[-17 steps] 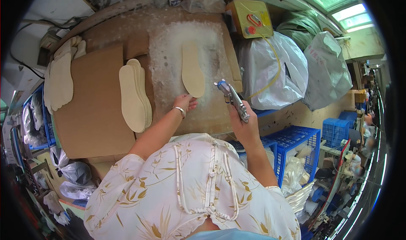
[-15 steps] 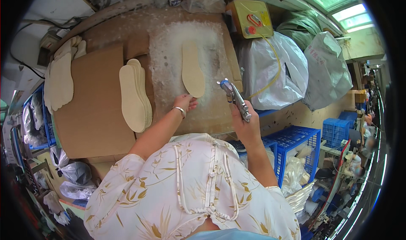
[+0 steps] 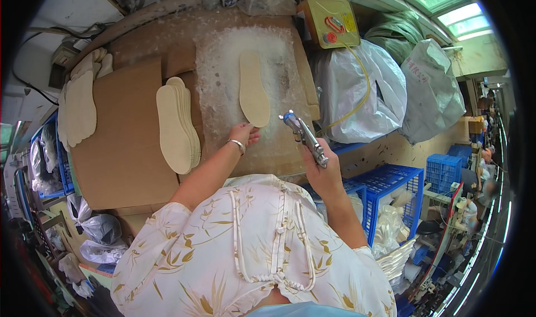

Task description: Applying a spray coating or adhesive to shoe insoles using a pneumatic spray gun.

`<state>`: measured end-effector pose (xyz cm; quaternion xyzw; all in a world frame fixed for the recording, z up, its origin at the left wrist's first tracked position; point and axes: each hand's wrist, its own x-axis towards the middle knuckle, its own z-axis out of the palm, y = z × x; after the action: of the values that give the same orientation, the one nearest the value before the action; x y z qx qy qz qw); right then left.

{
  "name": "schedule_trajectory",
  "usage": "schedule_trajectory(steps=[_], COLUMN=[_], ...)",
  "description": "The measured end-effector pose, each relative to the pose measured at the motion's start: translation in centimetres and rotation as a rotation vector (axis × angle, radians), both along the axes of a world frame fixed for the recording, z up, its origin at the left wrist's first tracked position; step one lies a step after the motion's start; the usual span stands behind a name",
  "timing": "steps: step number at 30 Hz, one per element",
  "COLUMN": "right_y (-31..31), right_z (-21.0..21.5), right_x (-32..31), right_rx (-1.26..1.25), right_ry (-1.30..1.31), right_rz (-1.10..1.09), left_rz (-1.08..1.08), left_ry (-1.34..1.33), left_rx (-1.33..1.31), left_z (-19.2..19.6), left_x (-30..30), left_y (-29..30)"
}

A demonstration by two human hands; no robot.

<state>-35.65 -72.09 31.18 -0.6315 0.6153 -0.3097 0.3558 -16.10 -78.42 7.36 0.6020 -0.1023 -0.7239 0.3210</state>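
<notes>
A single beige insole [image 3: 253, 89] lies lengthwise on a white, glue-crusted work surface [image 3: 223, 66]. My left hand [image 3: 244, 133], with a bracelet on the wrist, touches the insole's near end. My right hand [image 3: 322, 174] grips a metal spray gun [image 3: 304, 137], its blue-tipped nozzle pointing toward the insole's near end from the right. To the left, a stack of beige insoles [image 3: 176, 123] rests on a brown cardboard sheet [image 3: 120, 144].
More insoles [image 3: 81, 102] are heaped at the far left. A yellow box [image 3: 328, 21] with a yellow hose stands behind the bench. Large plastic bags [image 3: 368, 88] sit to the right, and blue crates [image 3: 391, 197] below them hold white pieces.
My right hand has shifted the spray gun slightly; its nozzle sits a little closer to the insole. My left hand stays on the insole's near end.
</notes>
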Motion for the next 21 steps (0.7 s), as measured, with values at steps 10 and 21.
schedule_trajectory(steps=[10,21], right_y=[-0.2,1.1], right_z=[-0.2,0.4], right_x=[-0.4,-1.3], right_rx=[0.020,0.085], right_ry=[-0.016,-0.023], right_rz=[-0.062,-0.023], left_rz=[-0.013,-0.007], left_ry=[-0.009,-0.014], left_rx=[0.015,0.005], left_z=[-0.2,-0.1], left_x=[-0.1,-0.1], left_y=[0.0,-0.1])
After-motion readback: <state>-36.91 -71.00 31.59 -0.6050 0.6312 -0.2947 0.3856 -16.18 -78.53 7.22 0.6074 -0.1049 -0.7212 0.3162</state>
